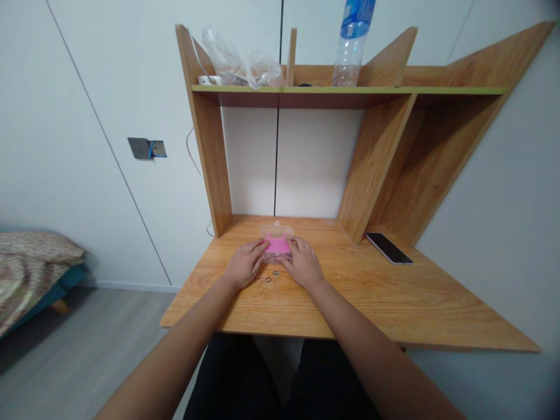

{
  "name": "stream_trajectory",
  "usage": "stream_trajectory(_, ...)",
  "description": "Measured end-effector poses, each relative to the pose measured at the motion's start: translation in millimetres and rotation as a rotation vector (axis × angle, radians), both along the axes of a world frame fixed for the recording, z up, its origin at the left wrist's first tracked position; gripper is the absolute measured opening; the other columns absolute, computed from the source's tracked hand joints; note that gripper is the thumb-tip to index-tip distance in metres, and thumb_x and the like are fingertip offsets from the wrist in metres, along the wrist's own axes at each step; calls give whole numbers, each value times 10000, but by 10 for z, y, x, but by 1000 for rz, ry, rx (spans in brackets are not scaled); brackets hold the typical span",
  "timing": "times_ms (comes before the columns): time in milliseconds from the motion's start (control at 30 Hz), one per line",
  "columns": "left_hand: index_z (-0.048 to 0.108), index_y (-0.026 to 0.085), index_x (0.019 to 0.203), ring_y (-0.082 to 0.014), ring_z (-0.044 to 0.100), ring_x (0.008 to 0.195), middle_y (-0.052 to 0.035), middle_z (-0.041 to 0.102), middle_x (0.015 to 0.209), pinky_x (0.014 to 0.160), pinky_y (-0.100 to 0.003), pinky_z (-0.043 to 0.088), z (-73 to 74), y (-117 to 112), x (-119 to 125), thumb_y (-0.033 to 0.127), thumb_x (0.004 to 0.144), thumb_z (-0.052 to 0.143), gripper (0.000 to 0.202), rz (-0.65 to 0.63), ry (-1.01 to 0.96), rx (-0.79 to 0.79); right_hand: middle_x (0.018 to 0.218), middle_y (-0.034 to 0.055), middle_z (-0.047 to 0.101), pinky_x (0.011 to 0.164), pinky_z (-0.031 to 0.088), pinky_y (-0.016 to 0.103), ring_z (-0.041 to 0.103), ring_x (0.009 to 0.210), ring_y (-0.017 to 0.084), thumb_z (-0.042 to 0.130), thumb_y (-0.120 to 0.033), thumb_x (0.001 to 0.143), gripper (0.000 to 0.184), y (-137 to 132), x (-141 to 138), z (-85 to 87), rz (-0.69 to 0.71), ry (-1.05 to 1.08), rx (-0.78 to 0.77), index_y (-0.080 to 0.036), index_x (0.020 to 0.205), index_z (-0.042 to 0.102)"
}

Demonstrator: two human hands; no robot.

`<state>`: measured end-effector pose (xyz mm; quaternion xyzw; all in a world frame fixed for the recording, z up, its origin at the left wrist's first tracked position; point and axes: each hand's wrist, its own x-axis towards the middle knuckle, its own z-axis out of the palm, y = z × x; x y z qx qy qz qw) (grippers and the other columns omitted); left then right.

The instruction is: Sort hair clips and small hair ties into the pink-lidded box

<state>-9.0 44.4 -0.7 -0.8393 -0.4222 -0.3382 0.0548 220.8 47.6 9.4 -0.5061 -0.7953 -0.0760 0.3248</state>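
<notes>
A small clear plastic box (pixel 272 258) with a pink tray or insert (pixel 278 246) stands on the desk, its clear lid (pixel 276 232) raised at the back. My left hand (pixel 245 263) grips the box's left side, fingertips at the edge of the pink part. On the opposite side my right hand (pixel 303 261) grips it, the thumb at the front and the fingers along the right edge. Just in front of the box lie several small rings, like hair ties or rubber bands; a dark one (pixel 268 280) is among them, others are pale. What is inside the box cannot be made out.
The wooden desk (pixel 359 297) carries a shelf unit (pixel 306 98) at the back. A phone (pixel 388 248) lies on the right. Up on the shelf are a clear plastic bag (pixel 245 64) and a plastic bottle (pixel 352 49). A bed (pixel 35 268) stands at the far left.
</notes>
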Motion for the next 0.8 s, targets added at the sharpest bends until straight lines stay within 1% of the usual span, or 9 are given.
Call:
stream_trajectory(200, 443, 259, 1482, -270, 511, 1328, -104, 497, 1494, 1103, -468, 435, -18, 2, -22, 246, 995, 443, 487, -31, -32, 6, 1355, 145, 526, 1040, 439, 471, 492, 1245, 316, 662, -483, 884, 689, -20, 17, -27, 26, 55, 46, -211, 1470, 424)
stream_trajectory(300, 441, 242, 1474, -255, 478, 1363, -102, 474, 1512, 1129, -444, 414, 3, -20, -27, 225, 991, 433, 483, -32, -65, 8, 1391, 153, 493, 1070, 416, 490, 466, 1282, 315, 638, -435, 907, 635, -58, 39, 17, 52, 87, 84, -208, 1461, 426)
stream_trajectory(367, 462, 224, 1440, -254, 484, 1348, -112, 499, 1478, 1127, -445, 409, 31, -51, -28, 215, 987, 429, 455, -19, -90, 12, 1392, 158, 493, 1091, 395, 487, 459, 1293, 303, 604, -388, 932, 584, -95, 50, 56, 86, 98, 108, -195, 1454, 427)
stream_trajectory(433, 505, 188, 1357, -263, 531, 1270, -138, 562, 1374, 1079, -452, 436, 65, -90, -30, 216, 975, 434, 390, -1, -113, 17, 1355, 162, 529, 1096, 386, 476, 472, 1281, 293, 568, -345, 951, 488, -138, 51, 85, 137, 87, 122, -174, 1400, 483)
stream_trajectory(500, 552, 158, 1211, -266, 589, 1120, -148, 623, 1189, 970, -440, 484, 97, -133, -33, 226, 957, 444, 284, 11, -125, 17, 1240, 146, 613, 1056, 415, 446, 533, 1205, 278, 552, -318, 954, 343, -181, 36, 91, 214, 40, 110, -177, 1263, 597)
stream_trajectory(567, 570, 164, 1034, -253, 605, 949, -118, 634, 993, 844, -403, 501, 119, -175, -34, 244, 927, 472, 166, -4, -110, 4, 1052, 100, 692, 961, 470, 383, 618, 1043, 244, 568, -307, 939, 207, -218, 11, 80, 305, -35, 71, -205, 1075, 686)
stream_trajectory(633, 557, 187, 883, -234, 589, 823, -77, 614, 852, 752, -365, 482, 127, -212, -22, 276, 875, 535, 92, -51, -67, -21, 899, 58, 721, 831, 498, 318, 658, 866, 205, 591, -313, 920, 163, -246, -12, 65, 370, -107, 18, -224, 977, 715)
stream_trajectory(700, 535, 203, 779, -215, 566, 735, -45, 591, 756, 692, -338, 454, 124, -240, 4, 311, 810, 611, 136, -111, -13, -55, 852, 41, 734, 730, 492, 287, 665, 761, 187, 599, -314, 908, 191, -263, -24, 58, 379, -149, -31, -232, 1034, 717)
stream_trajectory(800, 529, 210, 710, -200, 552, 685, -24, 577, 692, 660, -317, 429, 109, -261, 54, 333, 736, 683, 199, -180, 51, -107, 905, 44, 757, 687, 482, 286, 683, 743, 196, 593, -289, 891, 272, -265, -12, 67, 333, -171, -92, -243, 1136, 701)
